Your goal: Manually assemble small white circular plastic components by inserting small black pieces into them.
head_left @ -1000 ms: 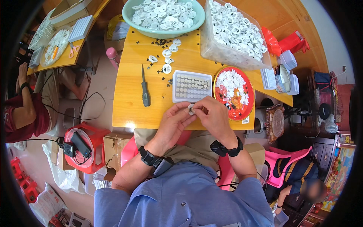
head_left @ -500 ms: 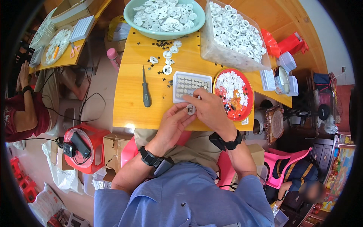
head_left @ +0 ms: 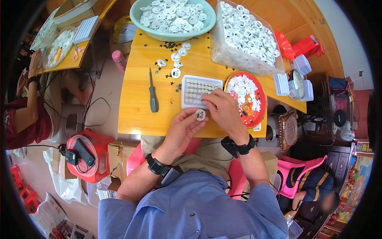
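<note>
My left hand (head_left: 180, 129) pinches a small white round plastic part (head_left: 200, 115) with a dark middle, just off the table's near edge. Close by, my right hand (head_left: 225, 112) has its fingers bent together over the near right corner of a white tray (head_left: 184, 92). Whatever its fingertips hold is hidden. Rows of small silver round cells (head_left: 195, 86) fill much of that tray. To its right stands a red round dish (head_left: 263, 104) with small white pieces and some orange and black bits.
A black screwdriver (head_left: 153, 97) lies left of the tray. Several white discs (head_left: 176, 73) and scattered black bits lie beyond it. A green basin (head_left: 137, 22) and a clear bin (head_left: 238, 59), both heaped with white parts, stand at the back. Another person (head_left: 30, 107) sits far left.
My right hand has drawn away from the white part, moving right to the tray's near right corner. The left hand keeps the part, its face now more visible.
</note>
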The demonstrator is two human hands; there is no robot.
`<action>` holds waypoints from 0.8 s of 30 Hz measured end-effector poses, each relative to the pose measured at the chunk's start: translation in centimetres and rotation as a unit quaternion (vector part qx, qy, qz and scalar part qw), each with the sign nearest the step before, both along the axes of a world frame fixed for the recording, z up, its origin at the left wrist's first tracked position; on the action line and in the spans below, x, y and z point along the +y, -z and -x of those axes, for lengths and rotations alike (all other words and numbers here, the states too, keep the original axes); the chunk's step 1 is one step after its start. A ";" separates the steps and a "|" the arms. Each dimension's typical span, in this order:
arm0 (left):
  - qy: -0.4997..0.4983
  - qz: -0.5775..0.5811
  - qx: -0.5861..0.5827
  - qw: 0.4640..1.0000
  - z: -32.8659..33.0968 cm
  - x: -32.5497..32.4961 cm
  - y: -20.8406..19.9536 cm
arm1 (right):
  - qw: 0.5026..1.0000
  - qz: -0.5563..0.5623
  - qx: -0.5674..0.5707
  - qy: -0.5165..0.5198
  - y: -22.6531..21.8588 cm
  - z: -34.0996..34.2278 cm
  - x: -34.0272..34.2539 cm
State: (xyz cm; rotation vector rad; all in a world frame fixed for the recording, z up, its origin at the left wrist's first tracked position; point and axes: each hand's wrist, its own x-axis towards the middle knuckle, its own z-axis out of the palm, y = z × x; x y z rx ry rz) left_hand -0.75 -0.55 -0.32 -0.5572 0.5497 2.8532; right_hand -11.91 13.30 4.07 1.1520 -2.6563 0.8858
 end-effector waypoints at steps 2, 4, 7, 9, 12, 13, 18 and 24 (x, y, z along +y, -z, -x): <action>0.003 -0.003 0.002 1.000 0.1 0.1 -0.1 | 1.000 0.009 -0.026 0.010 -0.1 -0.1 -0.1; 0.004 -0.001 -0.003 1.000 0.1 0.0 -0.3 | 0.998 0.019 -0.051 0.020 -0.4 -0.3 -0.2; 0.003 0.000 -0.008 1.000 0.1 -0.1 -0.3 | 0.996 0.034 -0.070 0.033 -1.2 -1.2 -0.2; 0.003 -0.001 -0.008 1.000 0.1 0.0 -0.2 | 0.997 0.052 -0.049 0.016 -1.5 -2.0 0.1; -0.008 -0.008 -0.009 1.000 0.1 0.2 0.0 | 0.999 0.030 0.019 -0.017 -1.3 -2.9 0.7; -0.010 -0.009 -0.003 1.000 0.1 0.2 0.1 | 0.999 0.030 0.018 -0.016 -1.2 -3.2 0.8; -0.009 -0.003 0.009 1.000 0.0 0.3 0.4 | 0.990 0.001 0.134 -0.033 -0.4 -3.9 0.8; -0.008 0.013 0.006 1.000 -0.1 0.3 0.1 | 0.992 -0.012 0.126 -0.026 -0.5 -4.3 0.6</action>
